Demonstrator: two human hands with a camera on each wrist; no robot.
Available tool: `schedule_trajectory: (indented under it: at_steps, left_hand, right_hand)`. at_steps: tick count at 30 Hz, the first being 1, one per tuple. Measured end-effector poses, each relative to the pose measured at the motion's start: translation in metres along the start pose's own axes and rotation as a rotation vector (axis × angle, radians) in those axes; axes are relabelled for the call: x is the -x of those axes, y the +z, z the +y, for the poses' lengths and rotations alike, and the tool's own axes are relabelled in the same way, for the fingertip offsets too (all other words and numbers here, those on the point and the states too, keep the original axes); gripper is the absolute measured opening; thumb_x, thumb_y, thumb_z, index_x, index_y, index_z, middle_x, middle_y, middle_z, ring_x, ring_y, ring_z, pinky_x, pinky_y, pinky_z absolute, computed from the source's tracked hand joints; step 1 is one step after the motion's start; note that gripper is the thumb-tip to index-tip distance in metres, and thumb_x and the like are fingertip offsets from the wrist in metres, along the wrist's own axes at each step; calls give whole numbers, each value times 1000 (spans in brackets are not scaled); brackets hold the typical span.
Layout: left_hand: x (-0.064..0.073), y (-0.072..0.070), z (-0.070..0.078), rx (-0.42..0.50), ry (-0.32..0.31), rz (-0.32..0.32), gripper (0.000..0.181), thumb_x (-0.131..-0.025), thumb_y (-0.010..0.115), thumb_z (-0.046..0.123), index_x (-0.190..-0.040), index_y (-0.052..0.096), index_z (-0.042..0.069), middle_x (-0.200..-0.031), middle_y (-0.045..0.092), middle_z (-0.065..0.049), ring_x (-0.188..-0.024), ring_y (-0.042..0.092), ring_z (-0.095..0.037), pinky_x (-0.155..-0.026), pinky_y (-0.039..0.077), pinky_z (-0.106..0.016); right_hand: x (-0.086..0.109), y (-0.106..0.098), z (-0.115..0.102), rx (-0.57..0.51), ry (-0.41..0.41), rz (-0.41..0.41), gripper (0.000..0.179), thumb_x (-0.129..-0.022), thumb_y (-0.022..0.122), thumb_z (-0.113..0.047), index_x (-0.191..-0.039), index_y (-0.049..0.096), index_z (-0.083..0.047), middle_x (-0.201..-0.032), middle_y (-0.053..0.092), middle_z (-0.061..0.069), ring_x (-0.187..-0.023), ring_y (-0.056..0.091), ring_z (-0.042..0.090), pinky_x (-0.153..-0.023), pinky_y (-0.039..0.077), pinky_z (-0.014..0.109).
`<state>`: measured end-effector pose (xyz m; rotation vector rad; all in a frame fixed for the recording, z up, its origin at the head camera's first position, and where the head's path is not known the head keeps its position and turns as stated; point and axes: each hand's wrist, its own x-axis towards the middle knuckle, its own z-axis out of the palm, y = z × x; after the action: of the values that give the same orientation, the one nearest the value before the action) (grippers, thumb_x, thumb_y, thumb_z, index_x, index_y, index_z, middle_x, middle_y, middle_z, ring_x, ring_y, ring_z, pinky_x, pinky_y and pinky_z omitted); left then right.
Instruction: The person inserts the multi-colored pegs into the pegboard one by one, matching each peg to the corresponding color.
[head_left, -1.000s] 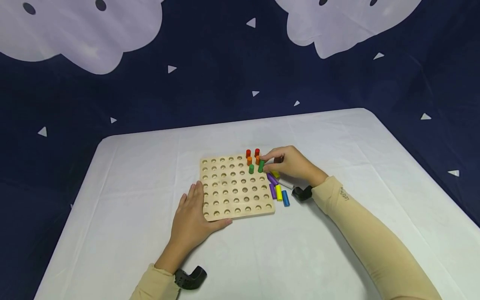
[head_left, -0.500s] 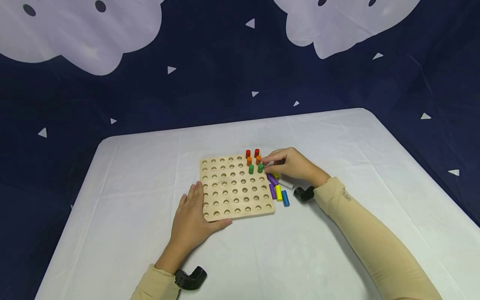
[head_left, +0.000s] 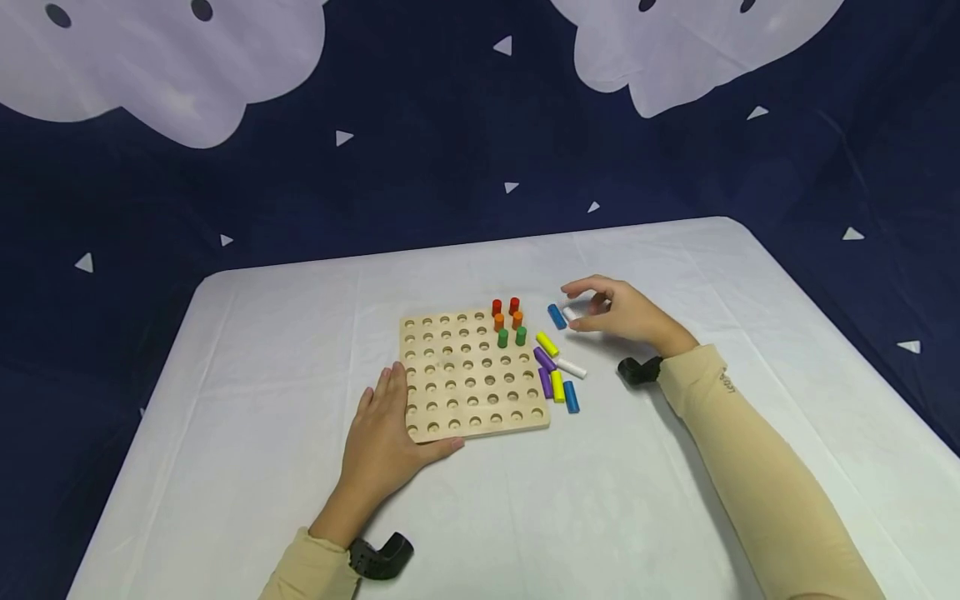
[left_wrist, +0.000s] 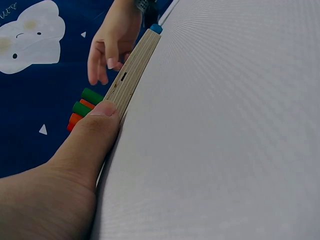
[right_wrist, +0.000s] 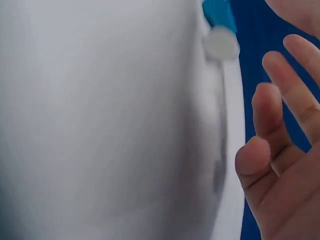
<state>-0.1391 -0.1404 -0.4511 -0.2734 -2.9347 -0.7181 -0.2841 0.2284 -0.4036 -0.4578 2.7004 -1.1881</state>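
The left hand point(head_left: 382, 433) lies straight-fingered along two edges of the pegboard point(head_left: 460, 374) on the counter point(head_left: 480, 517), clasping nothing, presumably bracing it, while loose pegs point(head_left: 557, 385) lie beside its right edge, likely for reach, and the right hand point(head_left: 630, 315), unladen, hovers by a white peg point(head_left: 569, 313).

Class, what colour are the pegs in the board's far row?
Red pegs, clearest in the head view.

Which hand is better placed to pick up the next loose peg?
Probably the right hand: empty, it hovers beside a loose white peg and a blue peg, while the left hand rests against the pegboard, farther away.
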Motion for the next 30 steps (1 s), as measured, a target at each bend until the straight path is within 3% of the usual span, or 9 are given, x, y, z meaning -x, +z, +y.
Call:
schedule_trajectory:
  at_steps: [4,8,16,23,26,30]
  left_hand:
    - [0,0,0,-1,1,-3,135,-58,61,84,-151,12,1,-157,19,-17,-147,16,-30,-120,11,-47]
    - [0,0,0,-3,3,-1,135,-58,61,84,-151,12,0,-157,19,-17,-147,16,-30,-120,11,-47]
    - [0,-1,1,0,2,0,134,-58,61,84,-151,12,1,-157,18,-17,-147,16,-30,-120,11,-47]
    - [0,0,0,-3,0,-6,134,-59,59,85,-151,11,2,-157,17,-16,-147,15,-29,-121,11,-47]
    - [0,0,0,-8,2,-8,133,-59,59,86,-151,12,1,-157,17,-16,-147,15,-29,-121,11,-47]
    - [0,0,-1,-16,3,-10,134,-59,58,86,-151,12,1,-157,17,-16,-147,15,-29,-120,12,-47]
  right_hand:
    - [-1,-4,12,23,19,-43,64,-72,82,-33,-130,57,-24,-130,56,-4,-103,51,18,-90,43,35]
    - [-4,-5,19,26,19,-87,64,-70,83,-31,-129,58,-25,-122,57,0,-109,49,17,-98,40,36]
    - [-9,-3,21,54,-53,-168,56,-77,79,-24,-129,60,-18,-104,57,7,-100,46,20,-91,37,35]
    - [-5,1,19,50,33,-102,53,-75,81,-28,-124,61,-20,-102,61,3,-96,51,18,-88,41,32]
    - [2,2,10,-1,34,-70,53,-73,82,-26,-122,61,-19,-101,63,3,-91,54,18,-80,45,27]
    - [9,7,-1,-106,-28,-89,52,-75,80,-18,-123,59,-14,-102,64,8,-85,57,18,-71,50,23]
